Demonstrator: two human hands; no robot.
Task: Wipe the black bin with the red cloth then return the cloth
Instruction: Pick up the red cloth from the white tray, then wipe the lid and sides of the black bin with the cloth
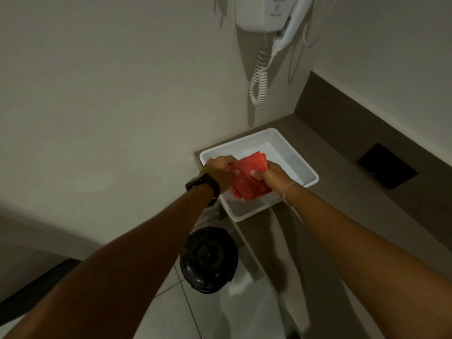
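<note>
Both hands are at the white tray [288, 143], which sits on the corner of the bench [342, 155] at roughly 12 o'clock from the person, its near end overhanging the bench edge. The left hand [219, 171] and the right hand [269, 174] are each closed on the red cloth [249, 177], pinching it at its 9 o'clock and 3 o'clock edges. The cloth appears folded in several layers and is held over the tray's interior; whether its underside touches the tray floor cannot be told.

The black bin [209, 259] stands on the tiled floor [203, 311] below the tray, at about 6 o'clock from it and well apart from the cloth. Its domed lid is on. Neither hand is near it.

Assessment of progress: the frame admits two readings. Either the cloth is being lifted from the tray and the wiping has not begun, or the wiping is finished and the cloth is being laid back. The bin's surface is dark and glossy, and no streaks, moisture or dust can be made out to settle the question. The neat fold of the cloth does not settle it either.

Outstanding, on the first reading: carry the cloth down to the bin, wipe it, and return the cloth. On the second: release both grips and withdraw.

A white wall-mounted hairdryer [264, 13] hangs at 12 o'clock above the tray, clear of the work.
</note>
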